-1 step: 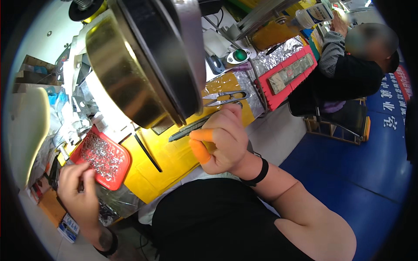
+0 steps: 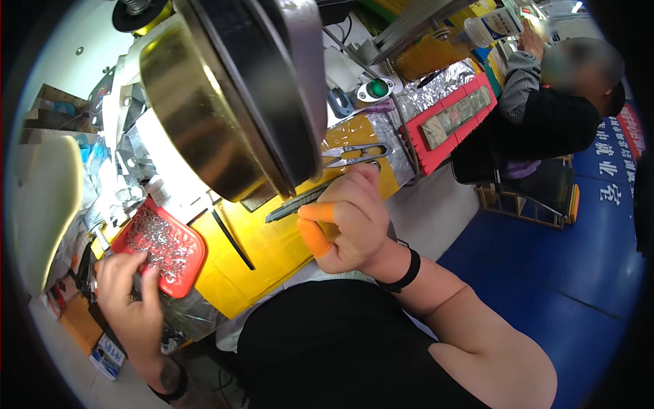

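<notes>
In the head view there are two hands: the left grip [image 2: 133,307], released, its thumb and index finger apart, and the right grip [image 2: 354,218], curled, with two orange finger covers [image 2: 315,238]; whether it pinches anything I cannot tell. One red tray [image 2: 195,269] lies just beside the left grip, whose fingertips reach its near edge; its small metal pieces [image 2: 160,242] are too many to count. One black rod [image 2: 231,238] rests on the yellow worktop [image 2: 225,290] between the grips, one dark slim tool [image 2: 293,206] just left of the right grip, and one pair of snips [image 2: 368,149] beyond it. Compared with earlier, the left grip has shifted slightly rightward; the right grip keeps its curled pose.
</notes>
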